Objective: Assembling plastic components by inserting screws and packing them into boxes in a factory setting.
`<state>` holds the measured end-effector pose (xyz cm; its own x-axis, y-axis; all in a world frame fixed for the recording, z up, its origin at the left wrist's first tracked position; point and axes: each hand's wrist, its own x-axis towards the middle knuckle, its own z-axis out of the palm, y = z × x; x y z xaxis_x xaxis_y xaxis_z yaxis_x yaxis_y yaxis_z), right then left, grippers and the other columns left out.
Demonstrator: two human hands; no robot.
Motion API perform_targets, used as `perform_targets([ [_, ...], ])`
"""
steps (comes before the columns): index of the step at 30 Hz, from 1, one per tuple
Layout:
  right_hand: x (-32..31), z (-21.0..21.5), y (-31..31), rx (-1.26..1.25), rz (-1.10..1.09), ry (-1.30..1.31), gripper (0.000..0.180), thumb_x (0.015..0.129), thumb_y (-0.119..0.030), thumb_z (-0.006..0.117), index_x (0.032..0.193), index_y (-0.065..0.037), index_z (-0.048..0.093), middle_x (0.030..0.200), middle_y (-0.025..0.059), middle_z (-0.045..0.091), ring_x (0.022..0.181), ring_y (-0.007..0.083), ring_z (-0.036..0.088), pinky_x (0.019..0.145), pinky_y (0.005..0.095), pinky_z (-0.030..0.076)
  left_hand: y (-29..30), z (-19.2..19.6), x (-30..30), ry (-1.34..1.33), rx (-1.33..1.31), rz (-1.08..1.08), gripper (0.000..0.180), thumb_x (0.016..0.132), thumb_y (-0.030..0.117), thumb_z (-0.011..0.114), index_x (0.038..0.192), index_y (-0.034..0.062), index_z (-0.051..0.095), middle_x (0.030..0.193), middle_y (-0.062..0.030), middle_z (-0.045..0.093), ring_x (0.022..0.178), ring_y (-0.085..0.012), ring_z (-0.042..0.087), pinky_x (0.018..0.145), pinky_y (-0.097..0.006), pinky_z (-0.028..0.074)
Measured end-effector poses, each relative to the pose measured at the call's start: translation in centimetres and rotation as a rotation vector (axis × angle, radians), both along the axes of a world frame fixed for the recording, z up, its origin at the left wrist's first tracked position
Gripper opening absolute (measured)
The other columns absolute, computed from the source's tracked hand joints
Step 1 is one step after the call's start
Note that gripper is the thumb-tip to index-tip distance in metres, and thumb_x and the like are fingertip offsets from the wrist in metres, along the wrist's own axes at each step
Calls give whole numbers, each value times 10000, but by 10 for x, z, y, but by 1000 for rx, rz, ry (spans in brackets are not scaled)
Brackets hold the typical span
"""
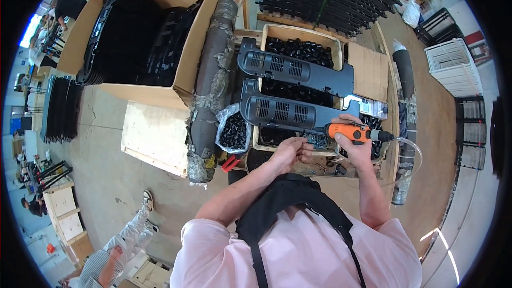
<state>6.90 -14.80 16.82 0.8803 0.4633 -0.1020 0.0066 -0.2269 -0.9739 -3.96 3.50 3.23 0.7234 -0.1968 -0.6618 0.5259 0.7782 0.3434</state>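
The right hand (356, 146) grips an orange pneumatic screwdriver (349, 132), its tip at the near edge of the nearer grey plastic panel (290, 111). The left hand (290, 152) is curled just beside it, above the wooden crate (298, 32) of black parts.

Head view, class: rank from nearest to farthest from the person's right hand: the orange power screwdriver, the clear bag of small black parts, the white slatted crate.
1. Orange power screwdriver: gripped in the right hand.
2. Clear bag of small black parts: off to its left.
3. White slatted crate: far upper right.
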Motion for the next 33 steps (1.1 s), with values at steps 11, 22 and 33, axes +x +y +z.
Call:
perform_targets([
  [11, -16, -14, 38, 218, 16, 128, 513, 883, -67, 745, 1360, 22, 577, 1231, 170, 727, 1139, 228, 687, 1048, 392, 527, 36, -9, -28, -78, -30, 278, 244, 1089, 205, 589, 1277, 75, 672, 1067, -43, 737, 912, -138, 712, 801, -280, 601],
  [22, -23, -25, 45, 218, 22, 118, 522, 885, -67, 744, 1368, 27, 570, 1216, 174, 729, 1152, 248, 683, 1058, 408, 523, 42, -14, -31, -42, -46, 377, 188, 1062, 275, 653, 1102, 94, 680, 870, 12, 650, 744, -115, 612, 655, -264, 523],
  [33, -32, -28, 55, 226, 62, 123, 525, 887, -49, 746, 1374, 13, 559, 1236, 159, 722, 1135, 209, 683, 1041, 381, 530, 38, -8, -22, 28, -236, 440, 298, 1084, 391, 591, 1094, 114, 700, 834, 37, 629, 710, -101, 563, 631, -247, 470],
])
